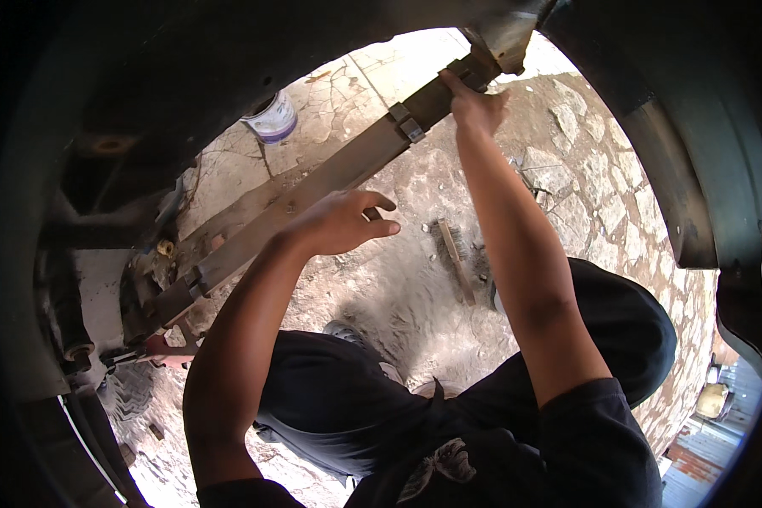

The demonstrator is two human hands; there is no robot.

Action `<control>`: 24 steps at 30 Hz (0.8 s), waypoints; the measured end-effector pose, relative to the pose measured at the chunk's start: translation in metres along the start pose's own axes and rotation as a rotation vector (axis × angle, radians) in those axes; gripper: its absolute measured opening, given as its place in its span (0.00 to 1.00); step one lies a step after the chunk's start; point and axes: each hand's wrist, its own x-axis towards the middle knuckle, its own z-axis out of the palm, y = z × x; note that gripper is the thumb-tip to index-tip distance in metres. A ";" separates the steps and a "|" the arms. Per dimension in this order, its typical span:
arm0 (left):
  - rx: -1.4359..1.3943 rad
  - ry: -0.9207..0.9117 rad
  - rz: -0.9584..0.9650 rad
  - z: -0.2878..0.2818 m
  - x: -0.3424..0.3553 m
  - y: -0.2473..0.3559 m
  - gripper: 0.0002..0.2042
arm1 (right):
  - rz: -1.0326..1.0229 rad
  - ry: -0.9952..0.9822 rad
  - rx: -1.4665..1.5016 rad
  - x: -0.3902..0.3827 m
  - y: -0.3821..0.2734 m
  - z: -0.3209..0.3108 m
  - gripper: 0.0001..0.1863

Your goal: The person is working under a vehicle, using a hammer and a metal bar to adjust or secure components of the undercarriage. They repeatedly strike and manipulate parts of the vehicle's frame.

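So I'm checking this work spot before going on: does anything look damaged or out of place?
The stone paving is cracked all over. A wire brush lies loose in the dirt below the leaf spring, which both the left hand and right hand touch. Nothing looks spilled.
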 end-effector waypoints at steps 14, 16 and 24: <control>0.039 -0.091 -0.085 -0.003 0.002 -0.010 0.32 | -0.065 0.017 -0.070 0.005 0.004 -0.005 0.79; 0.087 -0.113 -0.081 -0.002 0.001 -0.011 0.32 | -0.057 -0.030 -0.025 0.007 -0.001 -0.002 0.77; 0.073 -0.103 -0.100 -0.008 0.002 -0.011 0.33 | -0.166 -0.024 -0.103 0.000 0.023 -0.025 0.77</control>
